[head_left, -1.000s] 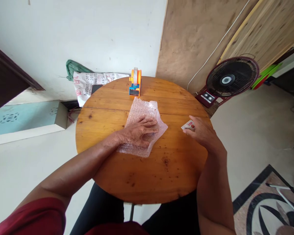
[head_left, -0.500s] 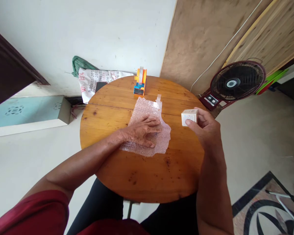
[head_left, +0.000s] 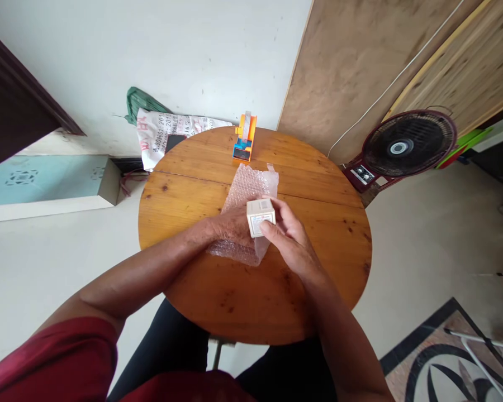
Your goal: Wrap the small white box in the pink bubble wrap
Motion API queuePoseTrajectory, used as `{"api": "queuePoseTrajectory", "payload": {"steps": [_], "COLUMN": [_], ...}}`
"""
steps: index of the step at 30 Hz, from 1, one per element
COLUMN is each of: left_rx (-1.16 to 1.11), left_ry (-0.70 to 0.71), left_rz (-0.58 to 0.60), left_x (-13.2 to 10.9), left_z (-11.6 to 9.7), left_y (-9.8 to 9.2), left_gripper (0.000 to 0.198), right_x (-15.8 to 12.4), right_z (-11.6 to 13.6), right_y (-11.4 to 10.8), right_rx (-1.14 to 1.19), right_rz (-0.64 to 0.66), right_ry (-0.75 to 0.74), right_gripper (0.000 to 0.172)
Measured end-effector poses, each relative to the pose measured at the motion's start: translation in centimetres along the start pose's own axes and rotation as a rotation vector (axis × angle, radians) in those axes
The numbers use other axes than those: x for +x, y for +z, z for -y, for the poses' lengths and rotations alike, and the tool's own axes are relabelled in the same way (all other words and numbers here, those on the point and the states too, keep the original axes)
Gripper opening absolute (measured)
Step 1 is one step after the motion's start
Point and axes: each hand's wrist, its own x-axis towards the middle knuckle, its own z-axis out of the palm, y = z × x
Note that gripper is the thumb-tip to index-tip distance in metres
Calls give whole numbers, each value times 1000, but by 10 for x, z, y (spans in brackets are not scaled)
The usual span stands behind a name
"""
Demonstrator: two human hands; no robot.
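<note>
A sheet of bubble wrap [head_left: 249, 187] lies on the round wooden table [head_left: 327, 223]. My left hand [head_left: 231, 224] rests palm down on the wrap, its back and thumb side lying flat. Most of its fingers are hidden behind a small white box [head_left: 260, 216] with printed labels. That box is held up by my right hand [head_left: 291, 234], with the thumb on the near face and the fingers around the far side. Whether the box touches my left hand, I cannot tell.
An orange and blue tape dispenser [head_left: 245, 137] stands at the table's far edge. Behind the table lie a printed white sack [head_left: 155, 131] and a green bag [head_left: 145, 103]. A dark red fan [head_left: 398, 146] is on the right, and a pale blue box-like piece [head_left: 46, 181] sits on the left.
My right hand has carried the white box left, from beside the bubble wrap to over my left hand. The wrap's right edge now looks drawn inward. My left hand stays on the wrap.
</note>
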Motion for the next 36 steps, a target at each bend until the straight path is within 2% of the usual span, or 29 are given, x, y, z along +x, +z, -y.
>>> {"api": "queuePoseTrajectory", "payload": {"steps": [5,11,14,16,20,25,28,33,36], "left_rx": [66,99,78,41,-191,-627,-795,-871,-836], "left_ry": [49,60,85,102,84,-221,-218,-201,-190], "left_rz": [2,69,88,96,79,-109,-144,-101,-86], "left_x": [0,-1,0,0,1,-2,-2,1,1], "left_z": [0,4,6,7,11,21,23,22,22], "left_y": [0,-1,-3,-6,-16,-23,-21,-19,-19], "left_gripper": [50,69,75,70,44,49,55,65,63], "right_x": [9,13,14,16,18,17,16,16,16], "right_z": [-11,-24,-31,-37,-47,-46,-43,-47,-51], "right_y": [-13,-32,-39,-43,-49,-45,-36,-28,-31], "right_rx": [-91,-374,-410,-391,-404,-605,-774,-924,-943], "right_rz": [11,-124,-168,-199,-256,-290,-244,-84,-94], "right_ry": [-19,94,108,95,112,65,7,-78,-88], "right_gripper": [45,43,43,44,47,55,59,67,74]}}
